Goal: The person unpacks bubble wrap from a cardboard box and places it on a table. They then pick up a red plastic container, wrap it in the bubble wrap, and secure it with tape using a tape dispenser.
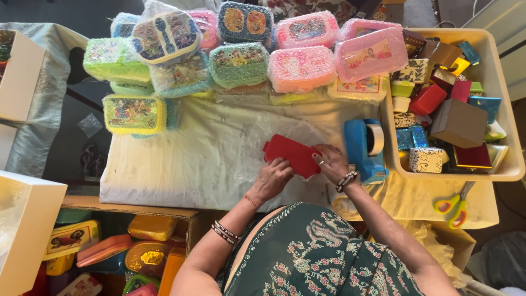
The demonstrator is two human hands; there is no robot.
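A red plastic lunch box (290, 153) lies on a sheet of clear bubble wrap (257, 148) spread over the cream-covered table (181, 170). My left hand (274, 176) grips the box's near left edge. My right hand (330, 163) holds its right end. Both wrists wear beaded bracelets. A blue tape dispenser (364, 149) stands just right of my right hand.
Several bubble-wrapped lunch boxes (241, 63) are piled along the table's far edge. A cream tub (501, 109) at right holds several small boxes. Green-and-yellow scissors (453, 205) lie below it. A cardboard box (126, 249) of unwrapped lunch boxes sits at lower left.
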